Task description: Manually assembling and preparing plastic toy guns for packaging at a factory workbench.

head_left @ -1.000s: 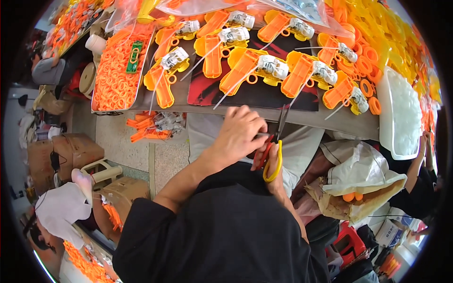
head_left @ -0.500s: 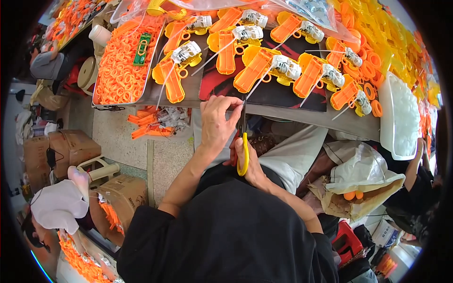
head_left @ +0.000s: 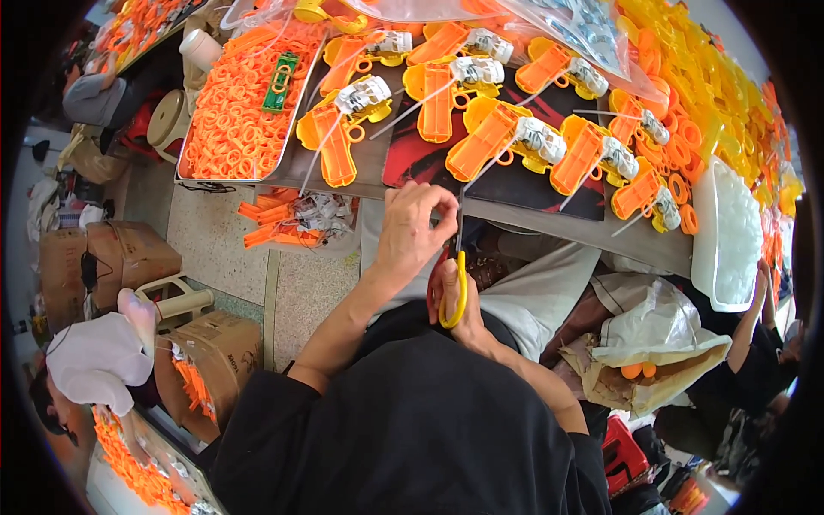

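My right hand (head_left: 463, 302) is closed round the handles of a pair of scissors (head_left: 462, 279), one loop yellow and one red. Their dark blades point up toward the table edge. Just left of the blades, my left hand (head_left: 414, 227) is pinched, thumb against forefinger; whatever it may hold is too small to make out. Beyond both hands lie several orange-and-yellow toy gun assemblies (head_left: 485, 133) with white mechanism parts, many with a thin pale strip sticking out. Some rest on a black-and-red mat (head_left: 412, 159).
A metal tray (head_left: 287, 142) of orange rings holds a green piece at left. At right stand a white tub (head_left: 725, 249) and piled yellow parts (head_left: 687, 77). Below are an open sack (head_left: 678, 356) and cardboard boxes (head_left: 215, 352). Other people sit nearby on both sides.
The whole view has shifted, so the table appears further right. My left fingertips have curled downward beside the blades. The scissors stay in my right hand.
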{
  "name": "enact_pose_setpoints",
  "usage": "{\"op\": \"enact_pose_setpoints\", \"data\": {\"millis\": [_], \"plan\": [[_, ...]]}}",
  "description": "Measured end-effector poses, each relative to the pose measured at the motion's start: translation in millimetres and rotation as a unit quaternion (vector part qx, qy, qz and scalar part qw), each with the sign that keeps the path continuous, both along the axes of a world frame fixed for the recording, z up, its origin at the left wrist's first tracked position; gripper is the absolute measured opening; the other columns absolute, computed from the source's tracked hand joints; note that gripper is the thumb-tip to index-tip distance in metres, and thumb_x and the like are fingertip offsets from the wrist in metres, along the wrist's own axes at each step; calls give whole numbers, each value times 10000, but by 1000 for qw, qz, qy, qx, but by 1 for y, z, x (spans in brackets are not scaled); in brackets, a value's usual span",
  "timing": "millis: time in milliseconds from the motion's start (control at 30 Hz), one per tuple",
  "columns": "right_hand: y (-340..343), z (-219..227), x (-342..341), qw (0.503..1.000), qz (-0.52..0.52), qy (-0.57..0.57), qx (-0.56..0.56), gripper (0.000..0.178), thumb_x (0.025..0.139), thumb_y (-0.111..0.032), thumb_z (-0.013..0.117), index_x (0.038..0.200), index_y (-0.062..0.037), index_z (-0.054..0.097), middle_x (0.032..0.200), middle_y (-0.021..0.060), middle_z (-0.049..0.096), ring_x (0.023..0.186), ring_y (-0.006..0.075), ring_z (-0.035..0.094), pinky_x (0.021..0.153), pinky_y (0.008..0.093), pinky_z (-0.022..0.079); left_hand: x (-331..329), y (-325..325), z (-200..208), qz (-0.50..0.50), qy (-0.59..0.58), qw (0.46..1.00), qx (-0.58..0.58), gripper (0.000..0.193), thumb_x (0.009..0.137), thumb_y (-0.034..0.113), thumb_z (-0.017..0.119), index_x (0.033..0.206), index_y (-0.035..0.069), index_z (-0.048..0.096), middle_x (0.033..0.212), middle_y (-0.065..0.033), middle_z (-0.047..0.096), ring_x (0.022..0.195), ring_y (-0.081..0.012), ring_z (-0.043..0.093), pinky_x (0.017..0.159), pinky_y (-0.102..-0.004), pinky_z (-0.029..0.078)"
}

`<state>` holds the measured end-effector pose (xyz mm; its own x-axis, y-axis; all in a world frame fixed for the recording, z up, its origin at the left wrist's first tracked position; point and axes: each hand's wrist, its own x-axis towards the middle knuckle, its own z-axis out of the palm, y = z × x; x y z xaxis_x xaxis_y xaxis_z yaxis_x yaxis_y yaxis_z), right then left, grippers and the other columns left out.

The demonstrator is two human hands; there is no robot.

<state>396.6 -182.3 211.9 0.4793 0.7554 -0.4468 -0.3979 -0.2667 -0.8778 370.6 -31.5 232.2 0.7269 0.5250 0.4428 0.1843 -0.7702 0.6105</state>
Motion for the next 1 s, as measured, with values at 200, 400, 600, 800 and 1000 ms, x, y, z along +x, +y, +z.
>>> {"op": "enact_pose_setpoints", "data": {"millis": [200,400,600,800,1000], "plan": [[-10,-1,3,998,53,6,-13,664,1008,-667,400,946,-18,524,699,65,492,571,151,535,544,293,488,-5,62,40,37,22,999,30,199,847,119,740,1041,93,707,885,-48,705,839,-250,633,866,-363,462],[18,12,18,993,116,20,6,687,1011,-671,391,987,2,527,785,71,488,607,146,539,563,309,526,17,98,15,150,82,965,199,264,865,135,712,1126,107,687,942,-35,704,922,-252,623,862,-380,465],[22,10,38,998,57,41,3,748,978,-734,375,954,-5,539,753,57,497,564,145,549,534,297,515,21,79,16,139,32,979,144,205,823,101,743,1023,113,698,868,-17,694,866,-222,608,797,-392,436],[23,13,41,997,61,40,11,793,958,-770,357,953,2,540,732,63,492,546,147,553,524,294,505,35,44,3,60,-50,997,-1,197,805,74,769,995,96,720,817,12,705,686,-174,525,689,-334,431],[26,16,46,998,62,31,3,773,972,-745,373,942,8,544,723,61,485,546,148,549,519,298,519,35,32,-7,99,-32,994,-13,223,818,90,757,1036,109,716,814,29,696,688,-157,509,715,-336,401]]}}
